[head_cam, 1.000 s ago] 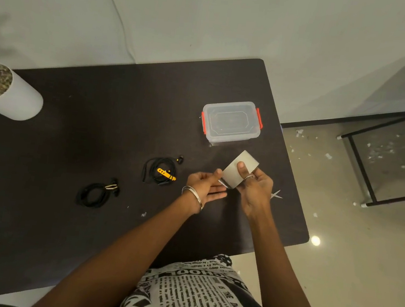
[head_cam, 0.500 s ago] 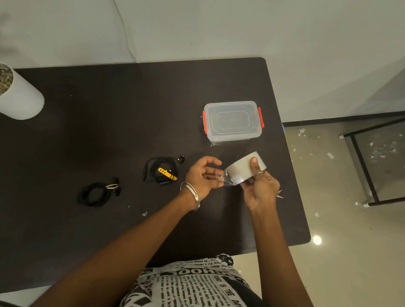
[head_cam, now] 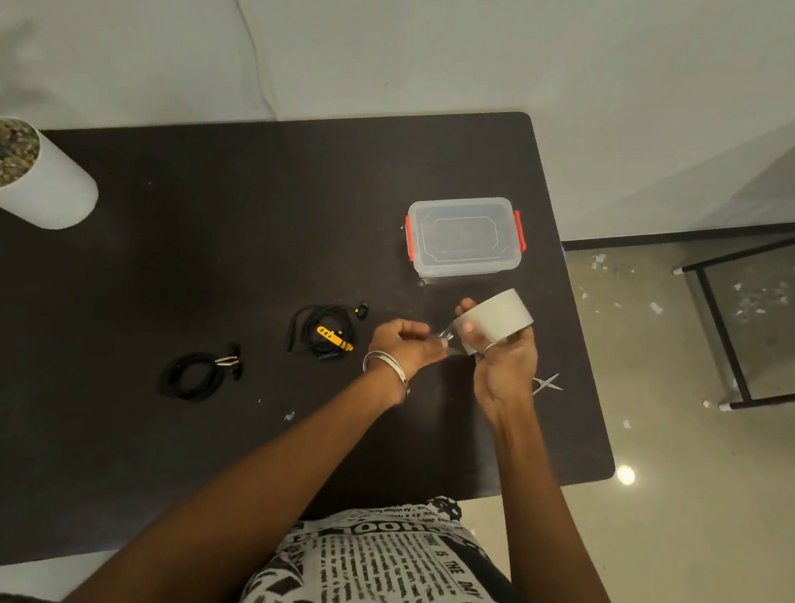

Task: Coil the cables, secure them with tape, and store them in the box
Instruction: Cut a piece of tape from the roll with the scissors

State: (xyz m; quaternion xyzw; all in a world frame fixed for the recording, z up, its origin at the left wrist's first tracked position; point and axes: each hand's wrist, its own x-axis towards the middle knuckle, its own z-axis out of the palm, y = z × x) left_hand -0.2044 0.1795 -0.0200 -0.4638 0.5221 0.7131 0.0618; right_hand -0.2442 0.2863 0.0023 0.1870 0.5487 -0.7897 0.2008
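My right hand (head_cam: 503, 364) has the tape roll (head_cam: 493, 319) held up over the bench (head_cam: 193, 236), grip wrapped round it with the thumb laid across its grey outer face; my left hand (head_cam: 405, 345) sits just beside it, fingers curled in, grip pinching the clear strip of tape (head_cam: 446, 338) that runs between the hand and the roll; a bangle (head_cam: 385, 364) rings that left wrist; the box (head_cam: 463, 236), clear plastic with red clips, stands on the bench just beyond the roll, lid on; to the left of my hands lies a coiled black cable (head_cam: 321, 334) with a yellow strap across it; further left and nearer me lies a second coiled black cable (head_cam: 199, 372); both are well apart from the box; scissors (head_cam: 545, 383) peek out on the bench just right of my right hand, partly hidden by it; a white cylinder pot (head_cam: 25, 178) filled with pebbles stands at the far left edge.
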